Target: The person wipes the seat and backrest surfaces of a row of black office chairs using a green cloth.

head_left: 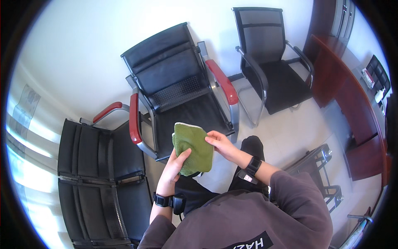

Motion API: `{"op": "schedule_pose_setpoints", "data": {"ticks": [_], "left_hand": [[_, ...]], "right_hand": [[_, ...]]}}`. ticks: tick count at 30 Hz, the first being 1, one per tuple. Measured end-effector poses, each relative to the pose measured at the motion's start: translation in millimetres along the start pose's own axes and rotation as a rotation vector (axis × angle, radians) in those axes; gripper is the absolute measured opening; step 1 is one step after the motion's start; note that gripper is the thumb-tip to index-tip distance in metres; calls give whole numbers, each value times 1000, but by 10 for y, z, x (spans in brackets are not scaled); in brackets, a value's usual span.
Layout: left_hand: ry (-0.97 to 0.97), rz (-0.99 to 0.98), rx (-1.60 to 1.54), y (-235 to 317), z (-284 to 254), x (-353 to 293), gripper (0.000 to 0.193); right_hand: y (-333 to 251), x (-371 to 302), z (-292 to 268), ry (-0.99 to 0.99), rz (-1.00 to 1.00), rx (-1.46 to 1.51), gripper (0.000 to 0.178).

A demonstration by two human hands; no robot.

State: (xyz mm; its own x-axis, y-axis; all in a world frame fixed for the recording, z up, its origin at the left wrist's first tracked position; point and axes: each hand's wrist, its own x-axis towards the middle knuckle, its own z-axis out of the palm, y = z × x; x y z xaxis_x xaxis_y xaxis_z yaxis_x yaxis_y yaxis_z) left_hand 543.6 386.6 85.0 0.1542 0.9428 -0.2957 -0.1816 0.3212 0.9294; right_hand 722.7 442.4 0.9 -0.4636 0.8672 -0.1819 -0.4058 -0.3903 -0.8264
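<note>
A folded green cloth (195,145) with a pale edge is held up in front of me, above my lap. My left hand (177,165) grips its lower left side, the thumb lying across the front and the fingers hidden behind. My right hand (219,143) pinches the cloth's upper right edge between thumb and fingers. Just beyond the cloth stands a black padded chair (182,112) with red-topped armrests. Each of my wrists wears a black strapped device.
A row of black seats (95,166) runs along the left, by a bright curtain (27,112). Farther right stands a black mesh chair (269,79) with metal legs. A reddish wooden desk (348,79) is at the far right, and a metal-framed glass table (309,166) stands near my right elbow.
</note>
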Motion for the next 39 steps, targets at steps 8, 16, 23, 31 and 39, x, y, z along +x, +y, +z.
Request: {"op": "schedule_pose_setpoints", "data": {"ticks": [8, 16, 23, 31, 39], "left_hand": [[33, -216, -404, -177, -148, 152, 44], [-188, -281, -641, -259, 57, 113, 50], [-244, -282, -612, -210, 80, 107, 48], [-296, -194, -299, -456, -24, 648, 47], [343, -241, 327, -1609, -666, 2035, 44]], "right_hand": [[-340, -19, -43, 135, -329, -14, 12], [466, -41, -281, -280, 352, 579, 32], [392, -178, -238, -332, 247, 598, 33], [293, -162, -483, -210, 13, 637, 34], [0, 133, -1376, 66, -225, 637, 38]]}}
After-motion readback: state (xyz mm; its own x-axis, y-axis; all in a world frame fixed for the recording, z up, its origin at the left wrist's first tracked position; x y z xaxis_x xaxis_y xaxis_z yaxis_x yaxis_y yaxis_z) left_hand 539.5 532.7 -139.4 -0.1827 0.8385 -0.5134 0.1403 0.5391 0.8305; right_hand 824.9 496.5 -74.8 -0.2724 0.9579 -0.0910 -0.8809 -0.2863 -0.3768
